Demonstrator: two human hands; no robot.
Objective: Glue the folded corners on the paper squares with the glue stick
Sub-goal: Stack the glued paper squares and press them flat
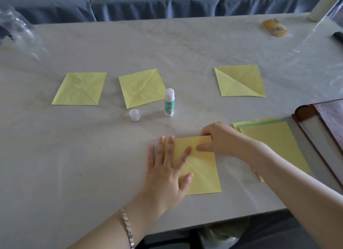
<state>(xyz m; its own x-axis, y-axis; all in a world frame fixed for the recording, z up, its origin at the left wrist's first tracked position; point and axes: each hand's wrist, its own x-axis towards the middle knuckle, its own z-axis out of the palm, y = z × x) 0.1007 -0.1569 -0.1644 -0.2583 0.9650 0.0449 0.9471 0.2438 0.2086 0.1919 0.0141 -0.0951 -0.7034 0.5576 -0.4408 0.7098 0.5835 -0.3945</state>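
Observation:
A yellow paper square (202, 174) with folded corners lies near the table's front edge. My left hand (167, 167) lies flat on its left part with straight fingers. My right hand (217, 139) pinches the paper's top right corner, thumb under the folded flap. The glue stick (169, 102) stands upright and uncapped behind them, its clear cap (135, 115) beside it on the left. Three folded yellow squares lie farther back: one at the left (79, 89), one in the middle (142, 88), one at the right (240, 81).
A stack of unfolded yellow paper (274, 144) lies right of my hands, beside a dark wooden frame (319, 133) at the table's right edge. A yellow packet (274, 28) and a plastic roll (319, 7) sit at the far right, crumpled plastic (16, 29) at the far left.

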